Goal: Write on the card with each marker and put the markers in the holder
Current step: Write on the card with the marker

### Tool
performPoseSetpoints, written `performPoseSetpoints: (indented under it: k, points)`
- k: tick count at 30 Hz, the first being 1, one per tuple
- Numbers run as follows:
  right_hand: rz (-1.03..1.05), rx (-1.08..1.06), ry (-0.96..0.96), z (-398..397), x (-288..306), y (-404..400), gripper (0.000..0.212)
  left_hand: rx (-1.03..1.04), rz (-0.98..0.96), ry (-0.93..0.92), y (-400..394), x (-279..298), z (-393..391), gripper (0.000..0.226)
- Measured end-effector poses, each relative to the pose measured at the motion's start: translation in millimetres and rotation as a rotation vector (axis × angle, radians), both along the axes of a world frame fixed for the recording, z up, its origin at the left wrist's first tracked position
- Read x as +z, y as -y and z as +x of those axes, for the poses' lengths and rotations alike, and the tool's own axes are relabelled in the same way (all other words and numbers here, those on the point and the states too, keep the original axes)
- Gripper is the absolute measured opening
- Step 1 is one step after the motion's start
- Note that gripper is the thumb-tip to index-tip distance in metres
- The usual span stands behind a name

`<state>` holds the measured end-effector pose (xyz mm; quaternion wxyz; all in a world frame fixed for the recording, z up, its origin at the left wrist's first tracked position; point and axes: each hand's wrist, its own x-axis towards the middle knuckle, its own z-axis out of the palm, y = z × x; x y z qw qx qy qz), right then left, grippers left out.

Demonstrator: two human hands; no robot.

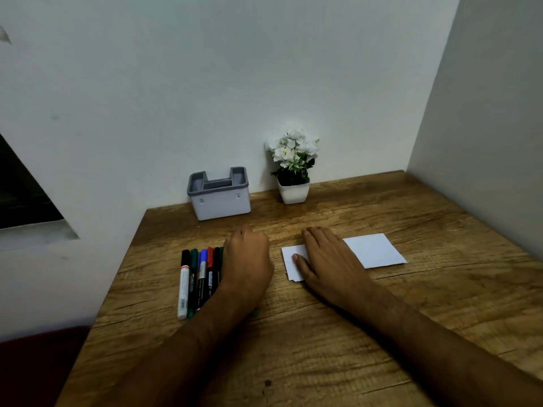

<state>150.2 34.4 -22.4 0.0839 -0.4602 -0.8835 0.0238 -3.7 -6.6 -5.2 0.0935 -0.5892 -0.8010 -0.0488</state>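
Note:
Several markers (199, 277) lie side by side on the wooden desk (293, 348), left of centre: a white one with a black cap, then green, blue, red and black caps. My left hand (248, 265) lies over the right end of this row with its fingers bent down out of sight. A green marker end (255, 312) pokes out from under that wrist. The white card (376, 249) lies to the right, and my right hand (326, 259) rests flat on its left part. The grey-and-white holder (219, 198) stands at the back against the wall.
A small white pot of white flowers (293, 171) stands right of the holder by the wall. Walls close the desk at the back and on the right. The desk's left edge runs just left of the markers.

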Motion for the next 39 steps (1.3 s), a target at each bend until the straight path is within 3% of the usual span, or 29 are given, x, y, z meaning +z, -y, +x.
performPoseSetpoints:
  k: [10, 20, 36, 39]
  points:
    - [-0.030, -0.001, -0.020, 0.8, -2.7, -1.6, 0.062, 0.000, -0.032, 0.061, -12.0, 12.3, 5.7, 0.007]
    - [-0.034, 0.011, -0.046, 2.6, -1.8, -2.1, 0.063, 0.029, -0.006, 0.182, -17.7, 19.1, 5.6, 0.017]
    - [-0.138, 0.140, -0.009, 58.4, 5.4, -37.2, 0.074, -0.029, 0.323, 0.643, -47.2, 46.4, 18.6, 0.017]
    - [-0.135, 0.142, -0.187, 70.0, 8.5, -42.9, 0.069, -0.046, 0.358, 0.761, -55.5, 46.7, 27.4, 0.023]
